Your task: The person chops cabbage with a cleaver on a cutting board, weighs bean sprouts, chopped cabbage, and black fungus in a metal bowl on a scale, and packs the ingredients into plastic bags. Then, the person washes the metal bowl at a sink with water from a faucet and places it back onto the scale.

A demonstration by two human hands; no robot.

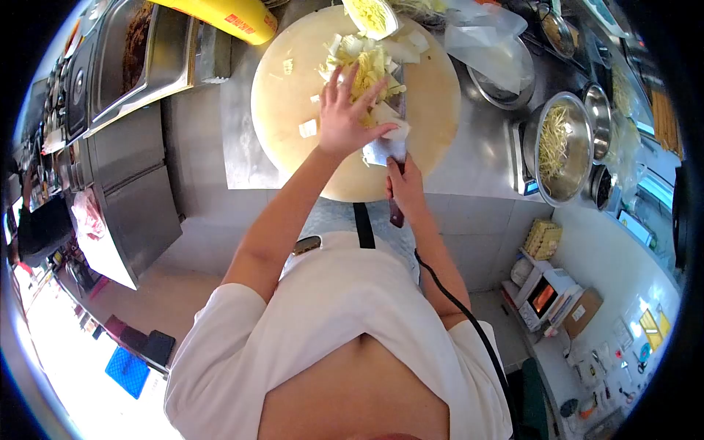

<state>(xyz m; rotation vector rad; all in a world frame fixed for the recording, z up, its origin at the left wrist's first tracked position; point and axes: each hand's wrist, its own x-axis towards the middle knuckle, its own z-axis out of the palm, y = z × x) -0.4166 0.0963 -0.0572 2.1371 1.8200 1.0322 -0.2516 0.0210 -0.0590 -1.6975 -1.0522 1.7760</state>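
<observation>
Chopped napa cabbage [374,70] lies in a loose heap on a round cutting board [286,139]. My left hand [345,114] rests with spread fingers on the near left side of the heap, its thumb reaching toward the blade. A cleaver [386,151] lies low along the right side of the cabbage, with some pieces over its blade. Its dark handle is gripped by my right hand [405,189], fingers wrapped round it. Beyond the heap, a larger cut piece of cabbage [370,16] sits at the board's far edge. Several small pieces are scattered on the board.
A metal bowl of bean sprouts [561,147] stands at right beside a smaller steel bowl [598,121]. Closer to the board, a plastic bag [484,44] covers part of another bowl. At upper left are a yellow container [227,16] and a steel tray [158,62].
</observation>
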